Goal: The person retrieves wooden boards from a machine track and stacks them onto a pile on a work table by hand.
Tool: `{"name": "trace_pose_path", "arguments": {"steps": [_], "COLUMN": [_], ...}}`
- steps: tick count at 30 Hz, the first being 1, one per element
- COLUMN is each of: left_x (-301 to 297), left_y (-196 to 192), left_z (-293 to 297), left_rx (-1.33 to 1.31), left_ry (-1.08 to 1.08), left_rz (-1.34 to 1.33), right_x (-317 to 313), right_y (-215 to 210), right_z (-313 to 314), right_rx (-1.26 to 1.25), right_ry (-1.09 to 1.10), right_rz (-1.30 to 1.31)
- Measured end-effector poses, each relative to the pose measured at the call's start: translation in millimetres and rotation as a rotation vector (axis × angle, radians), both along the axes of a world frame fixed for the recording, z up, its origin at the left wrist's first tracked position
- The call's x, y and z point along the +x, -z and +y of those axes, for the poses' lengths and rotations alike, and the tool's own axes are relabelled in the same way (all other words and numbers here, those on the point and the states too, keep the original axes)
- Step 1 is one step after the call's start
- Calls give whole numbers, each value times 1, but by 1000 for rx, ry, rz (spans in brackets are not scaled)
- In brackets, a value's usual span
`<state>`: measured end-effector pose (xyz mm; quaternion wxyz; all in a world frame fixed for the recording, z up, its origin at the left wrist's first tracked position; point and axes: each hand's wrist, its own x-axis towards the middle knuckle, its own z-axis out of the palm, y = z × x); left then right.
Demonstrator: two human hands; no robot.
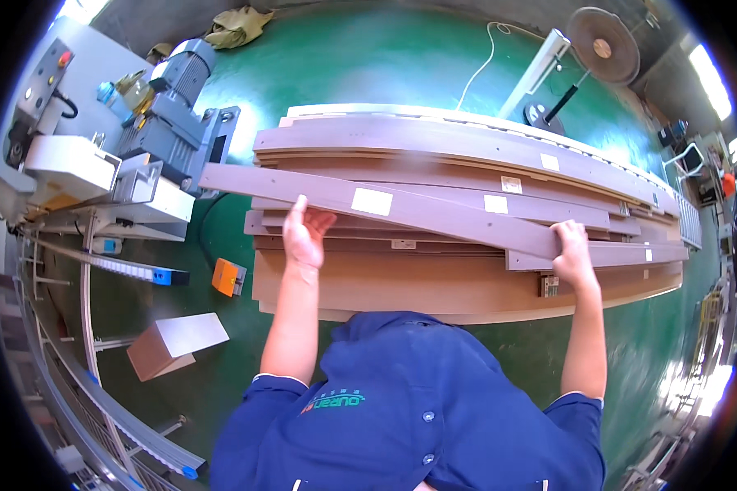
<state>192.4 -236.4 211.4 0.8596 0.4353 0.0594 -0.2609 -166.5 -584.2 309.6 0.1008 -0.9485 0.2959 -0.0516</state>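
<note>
- Left hand [305,233] lies open-palmed against the long grey-brown board [401,209]; right hand [571,255] clasps its far end.
- The board sits askew atop a stack of panels [467,286].
- Grey motor [172,90] stands left.

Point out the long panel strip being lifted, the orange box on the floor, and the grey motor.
long panel strip [434,214], head view, middle of its top face
orange box [226,277], head view, its top face
grey motor [172,90], head view, its ribbed housing
</note>
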Motion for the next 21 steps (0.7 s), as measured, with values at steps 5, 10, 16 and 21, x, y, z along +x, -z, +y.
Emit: {"name": "trace_pose_path", "arguments": {"steps": [5, 10, 16, 21], "left_x": [-66, -97, -93, -76], "left_y": [11, 7, -10, -3], "left_z": [-66, -122, -139, -114], "left_rx": [47, -5, 299, 246], "left_ry": [188, 338, 692, 438], "left_rz": [145, 176, 148, 121], "right_x": [-51, -77, -104, -87], "right_y": [22, 34, 63, 93], "right_z": [-101, -183, -229, -189], "right_rx": [-159, -195, -159, 6], "right_ry": [126, 177, 283, 90], "right_rz": [83, 177, 196, -10]}}
